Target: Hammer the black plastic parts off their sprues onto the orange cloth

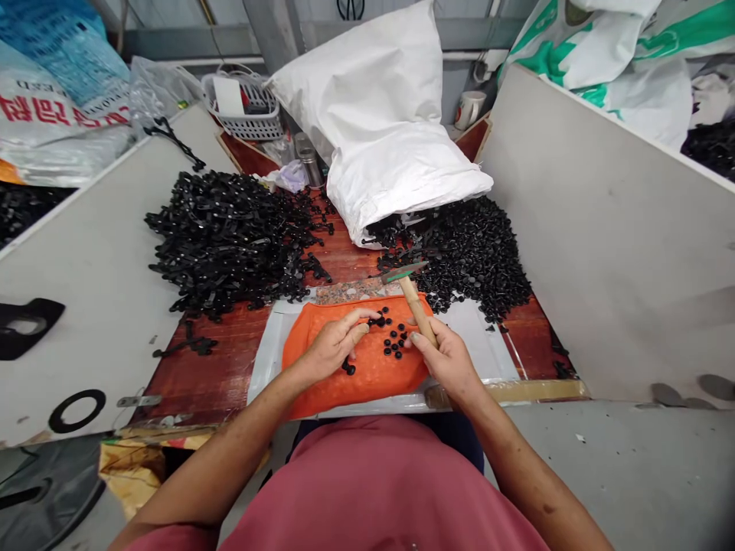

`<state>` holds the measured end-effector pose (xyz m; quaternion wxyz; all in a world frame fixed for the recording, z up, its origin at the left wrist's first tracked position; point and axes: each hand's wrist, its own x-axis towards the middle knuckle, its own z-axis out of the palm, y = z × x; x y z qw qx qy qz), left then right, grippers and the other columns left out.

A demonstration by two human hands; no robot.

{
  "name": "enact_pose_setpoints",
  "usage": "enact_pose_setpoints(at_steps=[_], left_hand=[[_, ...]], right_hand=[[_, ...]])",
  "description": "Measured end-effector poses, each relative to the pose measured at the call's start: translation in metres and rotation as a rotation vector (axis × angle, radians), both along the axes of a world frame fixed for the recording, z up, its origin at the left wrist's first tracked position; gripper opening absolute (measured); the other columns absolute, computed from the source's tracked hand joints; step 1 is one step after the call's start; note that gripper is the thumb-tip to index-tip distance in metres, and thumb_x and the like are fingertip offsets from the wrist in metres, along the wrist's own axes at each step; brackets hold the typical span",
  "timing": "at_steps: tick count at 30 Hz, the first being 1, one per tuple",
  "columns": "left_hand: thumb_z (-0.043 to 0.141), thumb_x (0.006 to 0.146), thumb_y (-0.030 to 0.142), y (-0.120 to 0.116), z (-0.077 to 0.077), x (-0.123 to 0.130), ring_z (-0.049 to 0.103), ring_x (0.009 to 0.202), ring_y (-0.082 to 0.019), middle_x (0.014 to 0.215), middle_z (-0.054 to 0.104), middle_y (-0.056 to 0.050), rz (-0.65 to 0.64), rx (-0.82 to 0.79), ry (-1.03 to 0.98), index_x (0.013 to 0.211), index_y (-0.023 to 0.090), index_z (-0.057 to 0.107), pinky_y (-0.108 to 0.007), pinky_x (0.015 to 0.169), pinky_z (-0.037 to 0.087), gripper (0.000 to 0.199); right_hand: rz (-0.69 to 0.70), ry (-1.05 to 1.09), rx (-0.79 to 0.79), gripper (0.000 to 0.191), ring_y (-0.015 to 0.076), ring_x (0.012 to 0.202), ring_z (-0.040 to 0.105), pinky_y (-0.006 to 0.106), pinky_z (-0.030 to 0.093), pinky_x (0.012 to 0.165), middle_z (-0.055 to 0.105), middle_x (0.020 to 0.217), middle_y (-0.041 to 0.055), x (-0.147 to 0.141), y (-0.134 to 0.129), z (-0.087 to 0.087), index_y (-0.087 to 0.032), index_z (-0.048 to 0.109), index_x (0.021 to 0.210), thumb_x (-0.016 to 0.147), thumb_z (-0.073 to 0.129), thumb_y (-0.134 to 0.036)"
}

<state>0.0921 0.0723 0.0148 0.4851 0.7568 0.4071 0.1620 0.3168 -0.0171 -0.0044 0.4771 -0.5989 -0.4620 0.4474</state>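
Note:
My left hand (pixel 338 342) is closed over an orange cloth (pixel 321 383), its fingertips on a small black part (pixel 374 321) whose other end shows below the palm. In my right hand (pixel 446 353) is the wooden handle of a hammer (pixel 422 312); its green and grey head points away from me, above the cloth's far edge. Several small round black caps (pixel 393 342) lie on the cloth between my two hands. A stone slab (pixel 350 291) sits just beyond the cloth.
A heap of long black parts (pixel 223 237) stands at the left, and a heap of small black caps (pixel 482 252) at the right, below a white sack (pixel 396 115). Grey panels (pixel 620 229) flank the red table (pixel 212 375). Behind are a grey basket (pixel 253 119) and a mug (pixel 469 109).

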Motion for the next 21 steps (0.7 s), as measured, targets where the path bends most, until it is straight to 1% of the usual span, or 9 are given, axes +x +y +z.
enact_pose_setpoints(at_steps=[2, 4, 7, 9, 10, 12, 15, 18, 21], left_hand=[[0.041, 0.103, 0.043, -0.007, 0.001, 0.006, 0.060, 0.057, -0.014, 0.065, 0.058, 0.005, -0.020, -0.021, -0.032, 0.142, 0.021, 0.057, -0.023, 0.060, 0.048, 0.048], [0.044, 0.102, 0.039, -0.014, 0.003, 0.012, 0.059, 0.060, -0.013, 0.069, 0.062, 0.004, -0.042, 0.032, -0.011, 0.147, 0.022, 0.053, -0.023, 0.064, 0.048, 0.049], [0.049, 0.099, 0.032, -0.022, 0.007, 0.017, 0.066, 0.080, -0.017, 0.097, 0.074, -0.003, -0.085, 0.124, -0.007, 0.152, 0.024, 0.048, -0.026, 0.079, 0.051, 0.054], [0.050, 0.098, 0.031, -0.025, 0.007, 0.019, 0.067, 0.096, -0.019, 0.116, 0.073, -0.006, -0.103, 0.137, -0.045, 0.149, 0.024, 0.050, -0.028, 0.088, 0.050, 0.051], [0.049, 0.099, 0.031, -0.026, 0.007, 0.019, 0.067, 0.097, -0.019, 0.114, 0.073, -0.006, -0.096, 0.133, -0.052, 0.145, 0.024, 0.053, -0.027, 0.087, 0.049, 0.046], [0.047, 0.101, 0.034, -0.026, 0.005, 0.017, 0.065, 0.084, -0.016, 0.096, 0.071, -0.002, -0.039, 0.130, -0.032, 0.129, 0.022, 0.059, -0.025, 0.078, 0.048, 0.034], [0.040, 0.103, 0.039, -0.016, -0.002, 0.010, 0.055, 0.067, -0.014, 0.075, 0.060, 0.003, 0.124, 0.179, 0.036, 0.102, 0.021, 0.058, -0.024, 0.067, 0.041, 0.026], [0.036, 0.103, 0.039, 0.002, -0.011, -0.001, 0.052, 0.067, -0.014, 0.072, 0.054, 0.003, 0.220, 0.248, 0.128, 0.089, 0.022, 0.052, -0.025, 0.066, 0.037, 0.027], [0.036, 0.104, 0.036, 0.016, -0.020, -0.006, 0.056, 0.069, -0.017, 0.072, 0.056, 0.001, 0.197, 0.302, 0.266, 0.087, 0.023, 0.051, -0.026, 0.068, 0.037, 0.026]], right_hand=[[0.029, -0.018, 0.048, 0.027, 0.0179, 0.083, 0.064, 0.027, 0.049, 0.074, 0.072, 0.092, 0.0015, -0.006, 0.006, 0.003, -0.021, 0.068, 0.110, 0.093, 0.062, -0.040], [0.058, -0.047, 0.088, 0.023, 0.0167, 0.080, 0.063, 0.026, 0.048, 0.073, 0.070, 0.090, -0.0001, -0.013, 0.011, 0.006, -0.021, 0.070, 0.106, 0.092, 0.063, -0.038], [0.046, -0.112, 0.120, 0.015, 0.0151, 0.073, 0.060, 0.025, 0.047, 0.069, 0.068, 0.081, -0.0022, -0.021, 0.015, 0.010, -0.021, 0.071, 0.099, 0.090, 0.065, -0.032], [0.035, -0.135, 0.125, 0.013, 0.0154, 0.072, 0.061, 0.026, 0.048, 0.069, 0.069, 0.080, -0.0016, -0.025, 0.014, 0.010, -0.021, 0.071, 0.095, 0.088, 0.065, -0.030], [0.033, -0.135, 0.122, 0.012, 0.0159, 0.073, 0.062, 0.026, 0.049, 0.069, 0.070, 0.081, -0.0010, -0.028, 0.013, 0.010, -0.020, 0.071, 0.094, 0.088, 0.066, -0.030], [0.025, -0.127, 0.114, 0.013, 0.0169, 0.075, 0.064, 0.027, 0.050, 0.071, 0.072, 0.083, 0.0000, -0.030, 0.011, 0.009, -0.020, 0.071, 0.093, 0.087, 0.068, -0.032], [0.018, -0.152, 0.095, 0.018, 0.0170, 0.076, 0.065, 0.027, 0.049, 0.072, 0.073, 0.086, 0.0000, -0.027, 0.007, 0.010, -0.021, 0.072, 0.097, 0.091, 0.066, -0.036], [0.028, -0.248, 0.067, 0.023, 0.0169, 0.078, 0.063, 0.026, 0.047, 0.073, 0.071, 0.087, -0.0006, -0.011, -0.003, 0.011, -0.021, 0.070, 0.110, 0.096, 0.059, -0.037], [0.020, -0.319, 0.020, 0.032, 0.0176, 0.080, 0.063, 0.027, 0.046, 0.076, 0.069, 0.085, -0.0004, 0.013, -0.020, 0.005, -0.022, 0.066, 0.125, 0.101, 0.050, -0.037]])
